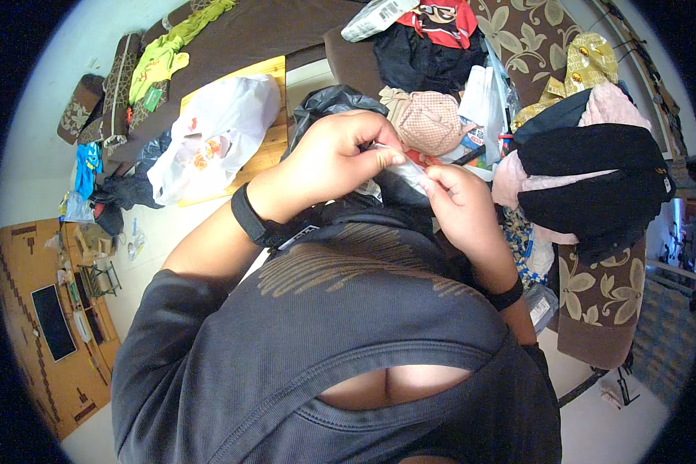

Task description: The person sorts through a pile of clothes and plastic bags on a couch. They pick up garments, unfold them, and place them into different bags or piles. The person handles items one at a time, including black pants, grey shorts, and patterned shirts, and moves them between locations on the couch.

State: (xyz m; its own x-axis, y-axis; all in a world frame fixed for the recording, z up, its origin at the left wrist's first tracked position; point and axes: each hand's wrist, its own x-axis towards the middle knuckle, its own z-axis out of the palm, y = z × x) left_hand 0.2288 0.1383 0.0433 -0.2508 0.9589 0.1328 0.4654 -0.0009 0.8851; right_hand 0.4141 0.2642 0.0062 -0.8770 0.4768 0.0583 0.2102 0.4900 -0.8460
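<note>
Between my two hands stretches a thin piece of whitish plastic (407,171), perhaps part of a bag. The thumb and fingers of my left hand (348,148) pinch its upper end. Lower and to the right, my right hand (461,200) pinches the other end between thumb and fingertips. Just past the left hand is a black plastic bag (339,98). A pink checked backpack (432,119) lies beyond the pinched plastic. What sits in my lap is mostly hidden by my hands and shirt.
To the left, a white plastic bag (226,127) rests on a wooden board (277,116). Black and pink clothing (591,180) is draped over the sofa arm (600,301) at right. Farther off lie a red garment (446,23) and yellow-green clothing (162,58) on the brown sofa (238,35).
</note>
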